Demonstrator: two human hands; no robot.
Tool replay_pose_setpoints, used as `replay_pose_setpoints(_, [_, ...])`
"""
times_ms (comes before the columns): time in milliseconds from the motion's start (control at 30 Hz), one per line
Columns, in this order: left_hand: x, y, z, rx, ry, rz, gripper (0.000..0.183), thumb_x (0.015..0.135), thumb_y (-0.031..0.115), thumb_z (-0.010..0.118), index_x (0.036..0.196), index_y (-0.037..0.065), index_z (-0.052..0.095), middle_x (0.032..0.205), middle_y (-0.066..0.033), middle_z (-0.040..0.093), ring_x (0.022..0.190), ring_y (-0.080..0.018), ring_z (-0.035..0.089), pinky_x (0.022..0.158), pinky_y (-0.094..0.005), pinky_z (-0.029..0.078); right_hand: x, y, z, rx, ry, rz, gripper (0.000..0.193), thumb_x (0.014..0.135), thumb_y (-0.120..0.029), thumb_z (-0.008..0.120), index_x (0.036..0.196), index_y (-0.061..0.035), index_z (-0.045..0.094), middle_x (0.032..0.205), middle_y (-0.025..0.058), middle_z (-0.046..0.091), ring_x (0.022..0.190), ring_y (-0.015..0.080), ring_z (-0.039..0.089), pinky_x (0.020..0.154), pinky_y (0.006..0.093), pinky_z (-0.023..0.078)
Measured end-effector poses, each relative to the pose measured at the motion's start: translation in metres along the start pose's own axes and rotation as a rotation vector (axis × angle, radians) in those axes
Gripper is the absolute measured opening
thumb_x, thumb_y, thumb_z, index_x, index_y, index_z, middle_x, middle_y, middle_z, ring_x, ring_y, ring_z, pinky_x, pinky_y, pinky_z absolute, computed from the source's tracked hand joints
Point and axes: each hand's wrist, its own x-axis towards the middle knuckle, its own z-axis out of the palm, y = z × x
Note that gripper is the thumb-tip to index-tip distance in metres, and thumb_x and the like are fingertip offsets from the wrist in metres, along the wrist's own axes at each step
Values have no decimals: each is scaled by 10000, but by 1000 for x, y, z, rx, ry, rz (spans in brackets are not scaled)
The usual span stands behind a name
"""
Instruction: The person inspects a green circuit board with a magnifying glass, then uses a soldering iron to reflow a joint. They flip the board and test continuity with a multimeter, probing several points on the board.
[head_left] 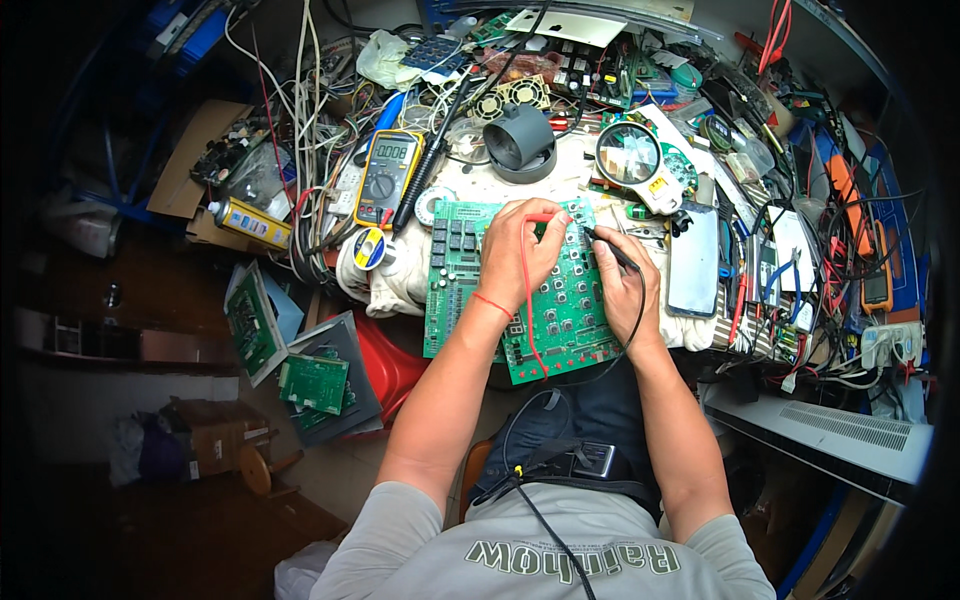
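Note:
A large green circuit board (465, 275) with relays, buttons and chips lies at the near edge of the bench. Above its middle, my left hand (520, 250) is closed on a red test probe (540, 217), whose red lead runs down over the board. My right hand (627, 275), at the board's right side, grips a black test probe (612, 247) with its tip toward the upper right part of the board. Whether either tip touches the board I cannot tell. A yellow multimeter (387, 178) with a lit display rests behind the board, to the left.
Behind the board stand a grey plastic holder (520, 140) and a round magnifier (629, 153). A phone (693, 260) lies to the right. A soldering iron (430, 155) lies by the multimeter. Cables and parts crowd the bench. More circuit boards (314, 382) sit at lower left near a red stool (385, 360).

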Motion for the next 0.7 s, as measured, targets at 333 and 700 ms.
replay_pose_setpoints(333, [0, -2, 1, -28, -3, -23, 180, 958, 225, 769, 951, 45, 763, 953, -128, 779, 944, -343, 717, 856, -437, 569, 1, 0, 0, 15, 3, -12, 209, 1053, -117, 702, 1215, 5, 754, 1088, 166, 748, 965, 294, 731, 877, 364, 565])
replay_pose_setpoints(700, [0, -3, 0, -13, -12, -1, 159, 981, 238, 750, 965, 80, 768, 947, -109, 764, 939, -323, 714, 844, -426, 556, 1, 3, 0, 62, 49, 63, 200, 1049, -133, 690, 1193, -4, 740, 1061, 174, 749, 949, 306, 742, 870, 381, 572])
